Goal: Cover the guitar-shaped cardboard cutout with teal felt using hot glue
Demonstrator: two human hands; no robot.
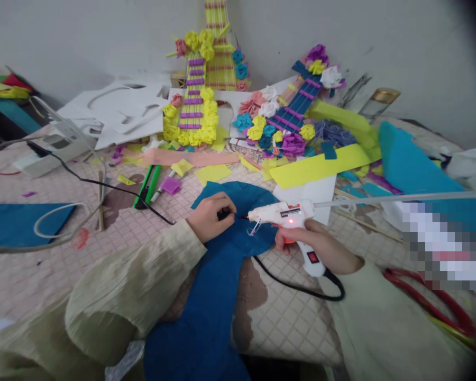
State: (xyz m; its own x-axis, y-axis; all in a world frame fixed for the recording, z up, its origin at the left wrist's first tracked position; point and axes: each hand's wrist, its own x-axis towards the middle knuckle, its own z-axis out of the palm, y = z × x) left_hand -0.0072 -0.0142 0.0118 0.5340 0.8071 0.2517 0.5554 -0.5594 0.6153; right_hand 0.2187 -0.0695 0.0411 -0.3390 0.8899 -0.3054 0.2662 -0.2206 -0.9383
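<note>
My right hand (325,243) is wrapped round the handle of a white hot glue gun (281,212), whose red light glows. The gun points left, with a long clear glue stick (381,199) out of its back. Just left of its nozzle, my left hand (212,214) is closed in a pinch. What lies between its fingertips, if anything, is hidden. Beneath both is a dark blue sheet piece (210,291) with wide rounded ends, its near end hanging toward the table edge. The gun's wire stand (254,230) is just above the sheet.
Decorated paper guitars (196,106) lean at the back wall. A green box cutter (146,186), yellow strips (317,165) and scraps lie around. A white power strip (55,151) is at left, and red-handled scissors (432,296) are at right. The gun's black cord (297,288) loops below it.
</note>
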